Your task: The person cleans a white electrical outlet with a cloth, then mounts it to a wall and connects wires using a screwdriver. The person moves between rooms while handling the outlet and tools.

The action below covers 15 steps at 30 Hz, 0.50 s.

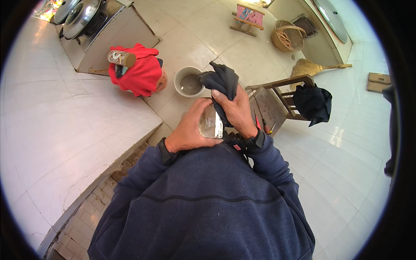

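Note:
Close to my body, my left hand (189, 126) is curled round a small rectangular box (209, 123) with a pale, shiny face and a whitish, worn-looking edge. What kind of box it is cannot be made out. A crumpled black cloth (222, 79) is bunched in my right hand (237, 112). Its lower end hangs along the box's right side, and whether it touches the box is hard to see. Just beyond my hands, a pale bucket (177, 82) with a greyish inside stands on the tiled floor.
At right, a wooden chair (284, 86) carries another black cloth (313, 104) and hand tools (265, 127) on its seat. A red cloth (145, 76) with a jar (121, 58) on top is left of the bucket. Farther off are a broom (307, 68), basket (281, 41) and folding stool (249, 17).

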### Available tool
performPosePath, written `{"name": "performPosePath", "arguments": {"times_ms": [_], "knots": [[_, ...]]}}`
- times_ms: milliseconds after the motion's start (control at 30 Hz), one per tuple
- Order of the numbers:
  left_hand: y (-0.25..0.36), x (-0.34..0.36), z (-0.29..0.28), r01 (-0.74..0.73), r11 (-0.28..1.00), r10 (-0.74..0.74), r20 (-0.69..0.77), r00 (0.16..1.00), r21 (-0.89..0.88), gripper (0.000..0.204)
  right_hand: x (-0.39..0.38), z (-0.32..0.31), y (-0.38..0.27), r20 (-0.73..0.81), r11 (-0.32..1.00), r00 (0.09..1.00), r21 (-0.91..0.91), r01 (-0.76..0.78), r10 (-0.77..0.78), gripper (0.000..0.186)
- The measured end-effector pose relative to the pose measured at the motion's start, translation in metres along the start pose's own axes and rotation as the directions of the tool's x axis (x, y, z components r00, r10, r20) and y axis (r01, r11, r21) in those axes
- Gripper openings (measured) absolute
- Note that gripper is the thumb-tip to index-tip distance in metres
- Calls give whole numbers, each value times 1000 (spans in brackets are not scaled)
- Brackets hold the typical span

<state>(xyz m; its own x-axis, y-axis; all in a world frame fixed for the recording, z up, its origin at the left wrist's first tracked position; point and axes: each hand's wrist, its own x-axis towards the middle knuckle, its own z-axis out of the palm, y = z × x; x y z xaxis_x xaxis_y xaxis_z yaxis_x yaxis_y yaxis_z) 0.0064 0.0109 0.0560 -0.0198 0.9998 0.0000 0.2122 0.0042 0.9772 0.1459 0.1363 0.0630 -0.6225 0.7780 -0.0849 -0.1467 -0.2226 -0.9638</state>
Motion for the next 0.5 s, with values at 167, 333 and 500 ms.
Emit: {"name": "performPosePath", "arguments": {"times_ms": [167, 333, 500], "knots": [[-8, 6, -11, 107, 988, -115, -72, 991, -110, 104, -12, 9, -8, 78, 981, 988, -153, -121, 134, 58], [-10, 1, -14, 121, 953, -136, -34, 990, -278, 112, -25, 13, -8, 107, 986, 981, -63, -157, 163, 57], [-10, -7, -3, 47, 992, -46, 16, 999, -118, 113, -8, 6, 0, 27, 965, 998, -260, -41, 50, 40]]}}
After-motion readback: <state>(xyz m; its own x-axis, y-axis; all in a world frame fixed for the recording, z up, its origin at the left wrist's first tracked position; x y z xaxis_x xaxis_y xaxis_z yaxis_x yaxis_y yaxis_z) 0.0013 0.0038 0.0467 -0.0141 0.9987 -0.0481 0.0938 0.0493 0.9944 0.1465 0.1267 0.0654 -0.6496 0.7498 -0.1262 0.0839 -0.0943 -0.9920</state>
